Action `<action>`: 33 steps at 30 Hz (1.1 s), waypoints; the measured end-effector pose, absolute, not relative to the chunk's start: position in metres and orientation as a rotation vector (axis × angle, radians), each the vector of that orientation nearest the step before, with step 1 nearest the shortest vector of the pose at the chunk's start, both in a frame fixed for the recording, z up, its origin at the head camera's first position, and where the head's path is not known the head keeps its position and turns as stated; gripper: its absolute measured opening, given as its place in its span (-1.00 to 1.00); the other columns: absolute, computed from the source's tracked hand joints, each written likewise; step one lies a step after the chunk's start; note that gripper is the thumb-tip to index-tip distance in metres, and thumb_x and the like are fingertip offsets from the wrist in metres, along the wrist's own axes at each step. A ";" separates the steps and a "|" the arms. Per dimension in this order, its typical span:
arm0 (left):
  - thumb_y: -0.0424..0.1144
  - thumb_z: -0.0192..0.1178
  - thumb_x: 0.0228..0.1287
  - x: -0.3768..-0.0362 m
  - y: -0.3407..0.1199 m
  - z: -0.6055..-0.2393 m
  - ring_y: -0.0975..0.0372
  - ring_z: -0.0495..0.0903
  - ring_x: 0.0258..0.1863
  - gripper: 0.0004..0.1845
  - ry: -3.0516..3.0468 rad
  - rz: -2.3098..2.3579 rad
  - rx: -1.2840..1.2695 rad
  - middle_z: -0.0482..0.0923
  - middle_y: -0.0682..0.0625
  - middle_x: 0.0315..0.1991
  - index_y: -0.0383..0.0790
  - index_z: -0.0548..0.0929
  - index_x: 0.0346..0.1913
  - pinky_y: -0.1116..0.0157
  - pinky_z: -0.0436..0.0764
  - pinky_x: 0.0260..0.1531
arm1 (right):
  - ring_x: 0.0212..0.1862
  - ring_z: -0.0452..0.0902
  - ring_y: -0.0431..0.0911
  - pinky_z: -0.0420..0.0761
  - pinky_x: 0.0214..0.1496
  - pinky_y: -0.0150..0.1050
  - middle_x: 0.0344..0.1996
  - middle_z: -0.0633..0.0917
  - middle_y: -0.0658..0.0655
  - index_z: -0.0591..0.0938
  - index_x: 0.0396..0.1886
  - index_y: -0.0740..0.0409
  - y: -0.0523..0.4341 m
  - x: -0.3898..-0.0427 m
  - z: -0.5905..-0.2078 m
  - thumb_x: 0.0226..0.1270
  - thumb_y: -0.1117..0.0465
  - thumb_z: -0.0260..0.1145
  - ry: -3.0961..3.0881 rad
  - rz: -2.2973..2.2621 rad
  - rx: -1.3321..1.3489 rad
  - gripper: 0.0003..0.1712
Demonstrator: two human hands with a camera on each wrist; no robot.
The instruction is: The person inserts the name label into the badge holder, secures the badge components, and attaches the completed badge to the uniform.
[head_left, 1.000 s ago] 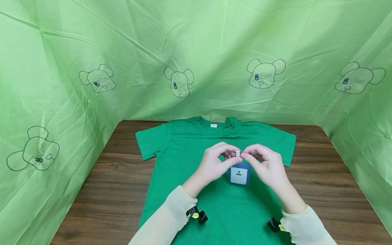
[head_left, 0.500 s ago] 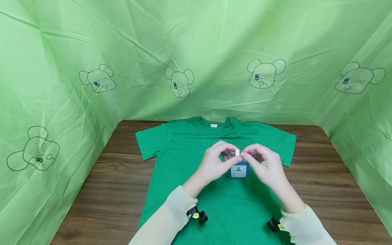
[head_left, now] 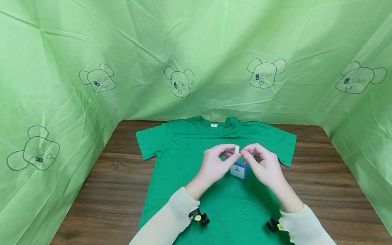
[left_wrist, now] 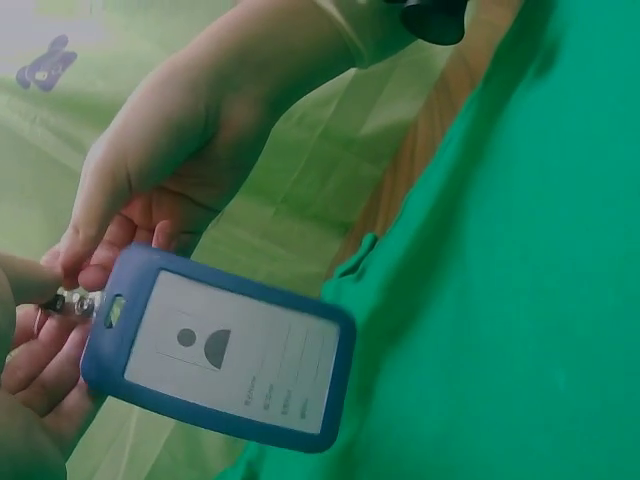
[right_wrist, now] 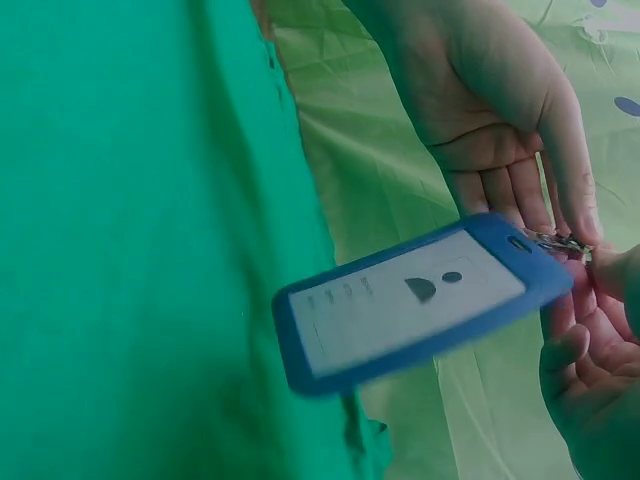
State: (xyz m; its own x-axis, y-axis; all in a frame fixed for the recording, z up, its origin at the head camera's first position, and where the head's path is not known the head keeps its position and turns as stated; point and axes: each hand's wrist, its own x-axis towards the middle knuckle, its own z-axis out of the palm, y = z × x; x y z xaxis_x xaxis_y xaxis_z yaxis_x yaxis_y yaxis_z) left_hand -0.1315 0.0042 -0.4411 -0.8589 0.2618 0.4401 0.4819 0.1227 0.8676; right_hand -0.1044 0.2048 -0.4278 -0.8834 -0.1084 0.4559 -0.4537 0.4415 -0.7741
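Observation:
Above the green T-shirt (head_left: 196, 177), a blue badge holder (left_wrist: 240, 360) with a white printed card hangs tilted from a small metal clip (head_left: 237, 149). My left hand (head_left: 214, 164) pinches this clip between thumb and fingers. From the other side, my right hand (head_left: 265, 166) pinches at the clip too, its fingertips meeting the left ones. In the right wrist view the clip joins the slot at the top of the badge holder (right_wrist: 420, 305). Fingertips partly cover the clip, so its exact shape is hidden.
The T-shirt lies spread on a dark wooden table (head_left: 113, 177), its collar and white label (head_left: 214, 125) toward the back. Light green cloth (head_left: 214, 41) printed with bear heads encloses the table at the back and sides.
Both hands stay at nearly the same spot. The clip has turned and tilted between the fingers, and the badge holder has swung, now hanging at a slant.

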 end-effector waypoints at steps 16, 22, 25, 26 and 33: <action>-0.24 0.40 0.53 -0.155 -0.013 -0.457 0.28 0.73 -0.28 -0.78 -2.305 -1.725 -0.501 0.82 -0.03 -0.15 -0.26 0.86 0.09 0.37 0.72 -0.22 | -0.41 0.74 -0.15 0.72 -0.36 -0.31 -0.30 0.79 0.04 0.74 -0.01 0.14 0.209 -0.109 -0.433 0.60 0.28 0.42 -2.524 1.523 0.449 -0.92; -0.21 0.40 0.53 -0.166 -0.021 -0.465 0.25 0.72 -0.29 -0.76 -2.340 -1.730 -0.440 0.80 -0.04 -0.14 -0.25 0.86 0.09 0.36 0.66 -0.28 | -0.37 0.77 -0.09 0.72 -0.34 -0.29 -0.22 0.78 0.07 0.69 0.09 0.12 0.211 -0.110 -0.438 0.61 0.22 0.43 -2.592 1.464 0.395 -0.82; -0.21 0.40 0.53 -0.169 -0.024 -0.466 0.21 0.74 -0.30 -0.77 -2.317 -1.727 -0.408 0.78 -0.05 -0.14 -0.24 0.87 0.08 0.36 0.66 -0.29 | -0.36 0.78 -0.07 0.72 -0.34 -0.28 -0.20 0.78 0.07 0.68 0.11 0.10 0.211 -0.110 -0.439 0.62 0.20 0.43 -2.606 1.463 0.384 -0.80; -0.21 0.40 0.52 -0.170 -0.024 -0.466 0.21 0.74 -0.32 -0.76 -2.306 -1.722 -0.397 0.78 -0.05 -0.14 -0.25 0.87 0.08 0.37 0.66 -0.30 | -0.35 0.78 -0.07 0.72 -0.34 -0.28 -0.19 0.78 0.07 0.68 0.11 0.10 0.211 -0.110 -0.439 0.62 0.20 0.43 -2.607 1.466 0.383 -0.80; -0.14 0.38 0.53 -0.173 -0.031 -0.466 0.31 0.63 -0.42 -0.75 -2.359 -1.646 -0.299 0.72 0.07 -0.18 -0.20 0.87 0.08 0.35 0.61 -0.37 | -0.34 0.79 -0.03 0.71 -0.33 -0.28 -0.19 0.76 0.08 0.69 0.10 0.09 0.212 -0.112 -0.441 0.62 0.20 0.43 -2.607 1.475 0.393 -0.81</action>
